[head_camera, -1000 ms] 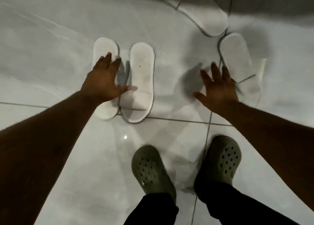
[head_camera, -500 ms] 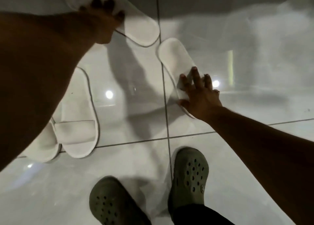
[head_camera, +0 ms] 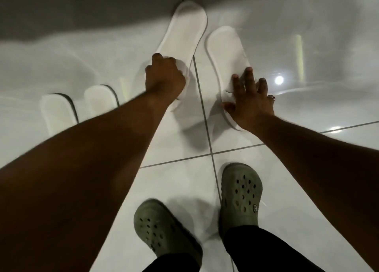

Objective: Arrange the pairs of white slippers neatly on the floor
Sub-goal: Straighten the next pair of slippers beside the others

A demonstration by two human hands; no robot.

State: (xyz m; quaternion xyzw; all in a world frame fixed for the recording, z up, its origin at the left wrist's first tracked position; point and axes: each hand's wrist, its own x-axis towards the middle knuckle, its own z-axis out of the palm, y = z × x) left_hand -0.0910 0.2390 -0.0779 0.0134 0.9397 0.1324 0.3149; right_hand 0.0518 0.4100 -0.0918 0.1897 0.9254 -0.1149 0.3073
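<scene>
Two white slippers lie side by side ahead of me on the glossy tiled floor (head_camera: pixel 307 189). My left hand (head_camera: pixel 164 80) is closed on the strap end of the left slipper (head_camera: pixel 184 31). My right hand (head_camera: pixel 249 99) rests with spread fingers on the near half of the right slipper (head_camera: pixel 223 46). The two heels point away from me and sit slightly apart. Another pair of white slippers (head_camera: pixel 98 101) stands together at the left, partly hidden behind my left forearm.
My two feet in olive-green clogs (head_camera: pixel 242 191) stand on the tiles near the bottom centre. Dark grout lines (head_camera: pixel 205 115) cross under the slippers. Ceiling lights reflect off the floor at the right.
The far slipper has been pulled in by my left hand and now lies next to the one under my right hand. The first pair has slid further left in view.
</scene>
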